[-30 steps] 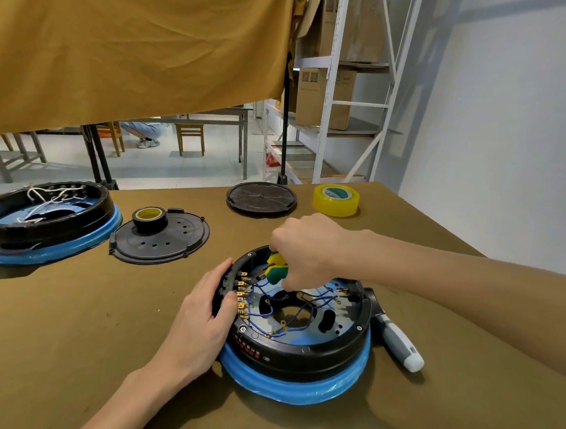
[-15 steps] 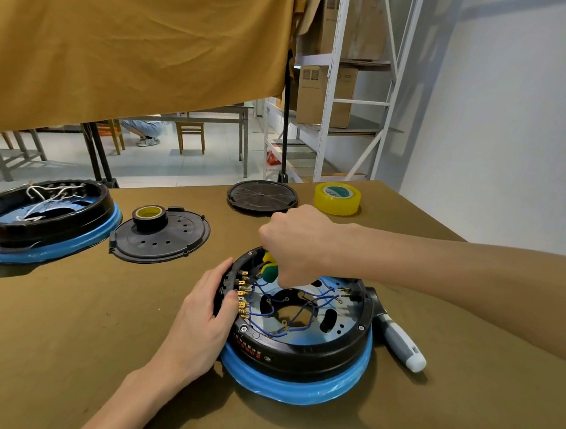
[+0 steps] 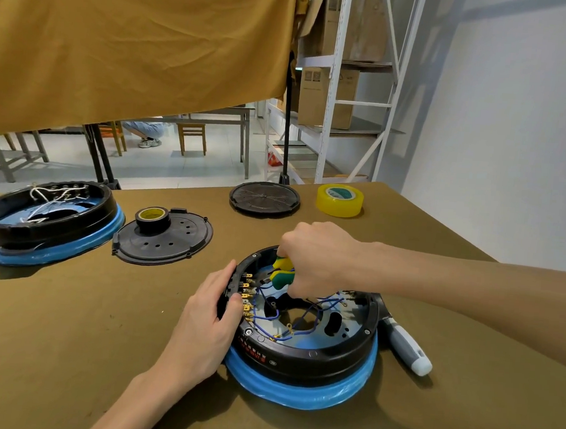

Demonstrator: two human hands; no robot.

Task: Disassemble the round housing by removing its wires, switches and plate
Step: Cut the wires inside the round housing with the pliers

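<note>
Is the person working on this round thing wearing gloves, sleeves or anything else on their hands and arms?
No. Both the left hand and the right hand are bare, with no gloves, rings or watch visible. Both forearms are uncovered as far as the picture shows; no sleeve comes into view.

This looks like a small workshop or assembly room: a workbench [image 3: 64, 349] covered in olive-brown cloth carries 2 opened round housings [image 3: 302, 346] with loose wiring, 2 detached black cover plates [image 3: 162, 242], rolls of tape [image 3: 340, 200] and a grey-handled tool [image 3: 406, 348]. A white metal storage rack [image 3: 334, 84] behind it holds cardboard boxes [image 3: 326, 96] (stock or parts, contents unseen). Beyond a hanging mustard cloth [image 3: 136, 43] lie a tiled floor, plain metal tables and wooden chairs [image 3: 191, 137].
</note>
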